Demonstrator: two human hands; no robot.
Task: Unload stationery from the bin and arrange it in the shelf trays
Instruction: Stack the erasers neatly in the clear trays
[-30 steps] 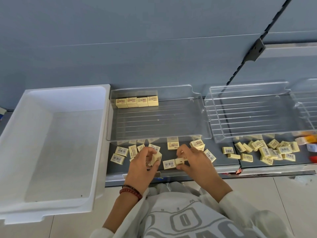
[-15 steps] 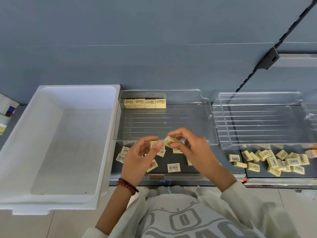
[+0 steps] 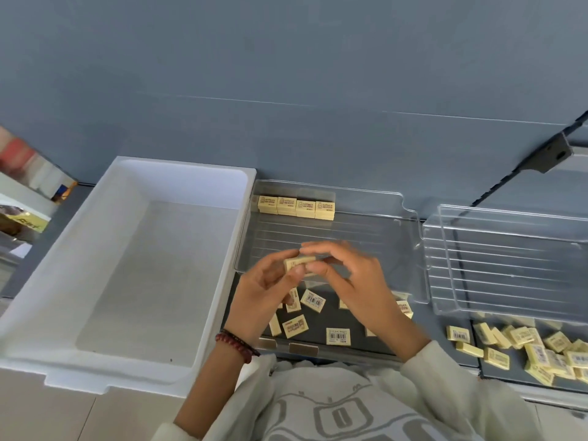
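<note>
Above the front edge of the clear tray (image 3: 366, 237), the left hand (image 3: 264, 291) and right hand (image 3: 359, 281) pinch the held erasers (image 3: 299, 264) between thumbs and fingers. A row of four erasers (image 3: 296, 206) lines its back-left corner, print unreadable. Loose erasers (image 3: 338, 336) on the dark shelf (image 3: 318, 324) show barcodes. The white bin (image 3: 95, 249) stands at left, the blue-grey wall (image 3: 286, 90) behind.

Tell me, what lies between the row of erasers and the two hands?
Nothing: the head view shows only bare clear tray floor between the row of erasers, the left hand and the right hand.
</note>
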